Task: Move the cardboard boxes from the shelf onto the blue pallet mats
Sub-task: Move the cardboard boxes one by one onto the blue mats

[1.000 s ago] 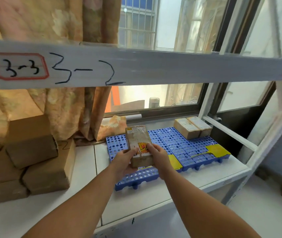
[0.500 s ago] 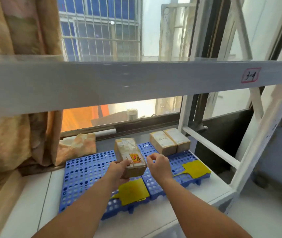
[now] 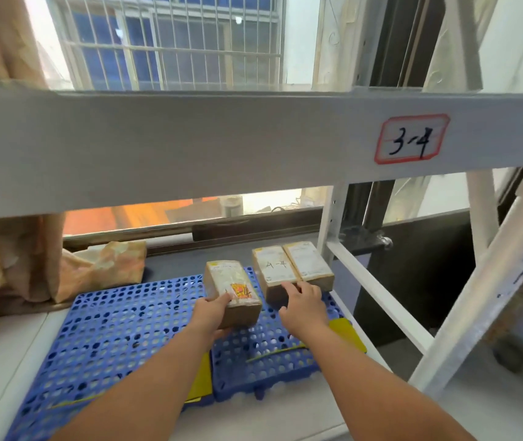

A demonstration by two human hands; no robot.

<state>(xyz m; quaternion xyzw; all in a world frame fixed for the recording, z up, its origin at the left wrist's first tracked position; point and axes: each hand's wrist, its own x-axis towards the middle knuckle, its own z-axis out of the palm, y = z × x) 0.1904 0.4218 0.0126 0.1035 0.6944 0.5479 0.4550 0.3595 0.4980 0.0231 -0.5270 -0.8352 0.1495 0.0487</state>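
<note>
Bright daylight from the far window, glare blown out white at its left edge, shelf beam evenly lit, soft shadows under boxes, wide-angle bending at edges, slight blur throughout

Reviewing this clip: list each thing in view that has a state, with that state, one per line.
Box with orange sticker: on the blue mats, lying flat, left hand on it.
Two boxes at the back: side by side, touching, on the right mat.
Left hand: gripping the sticker box's near-left corner.
Right hand: open, fingertips at the marked box's near edge.
Blue mats: two, laid side by side on the shelf.
Curtain: drawn aside to the left.
</note>
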